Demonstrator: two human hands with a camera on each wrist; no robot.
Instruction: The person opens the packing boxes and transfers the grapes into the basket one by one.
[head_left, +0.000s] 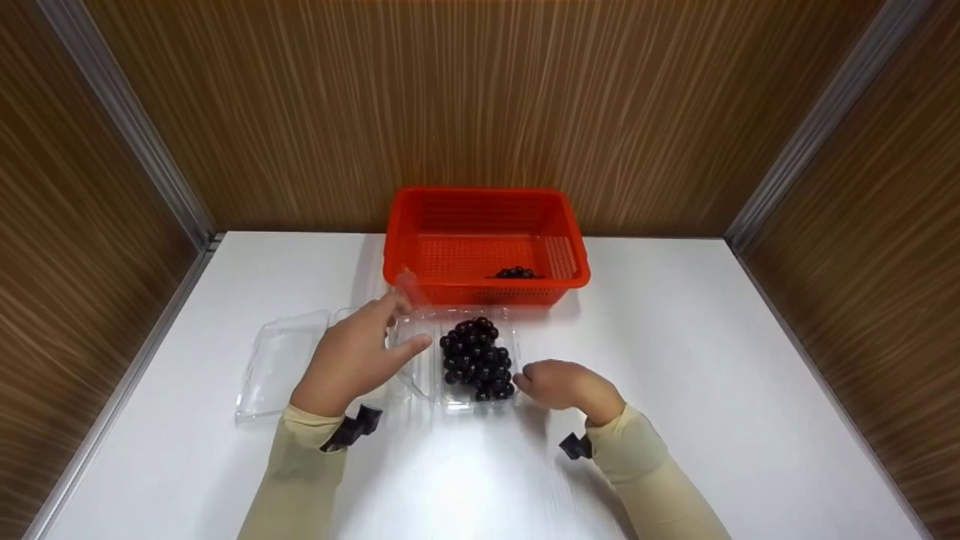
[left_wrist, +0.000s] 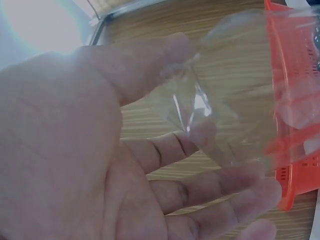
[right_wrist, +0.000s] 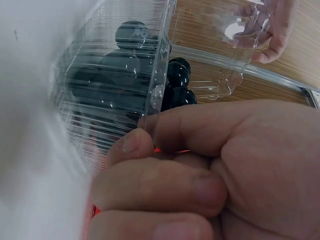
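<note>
Left hand: thumb and fingers pinch the raised clear lid. Right hand: curled fingers grip the tray rim, grapes just beyond the fingertips. Basket: past both hands, holding a few grapes.

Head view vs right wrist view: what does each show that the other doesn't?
Head view only: the white table, a second clear container at the left, a few grapes lying in the orange basket, both sleeves.

Right wrist view only: the right hand pinching the clear tray's edge.

Both: the dark grapes in the tray, and the left hand holding the clear lid.
</note>
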